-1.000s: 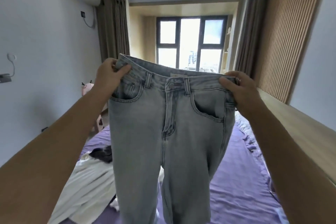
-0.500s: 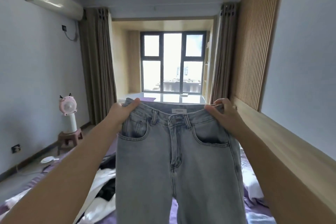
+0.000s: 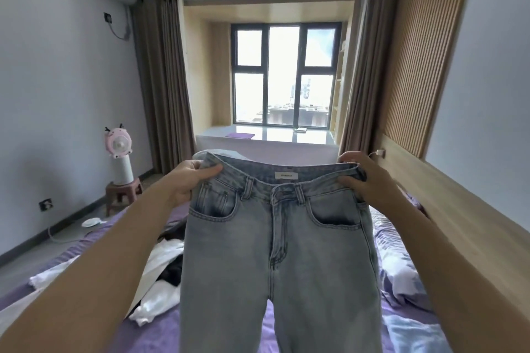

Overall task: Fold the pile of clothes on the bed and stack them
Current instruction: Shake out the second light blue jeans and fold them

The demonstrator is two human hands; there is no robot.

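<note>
A pair of light blue jeans [image 3: 281, 261] hangs in front of me, front side facing me, legs dropping out of view below. My left hand [image 3: 192, 180] pinches the left end of the waistband. My right hand [image 3: 361, 178] grips the right end. The waistband is stretched flat between them. Behind the jeans, white and black clothes [image 3: 163, 266] lie crumpled on the purple bed [image 3: 149, 332]; part of that pile is hidden by the jeans.
A wooden headboard ledge [image 3: 459, 209] runs along the right. A purple and white duvet [image 3: 401, 272] is bunched at the bed's right side. A pink fan on a small stool [image 3: 122, 169] stands by the left wall. A window seat [image 3: 266, 137] lies ahead.
The jeans have come down from in front of the window to just above the bed, both hands still on the waistband. The waistband now tips toward me, showing its inner label.
</note>
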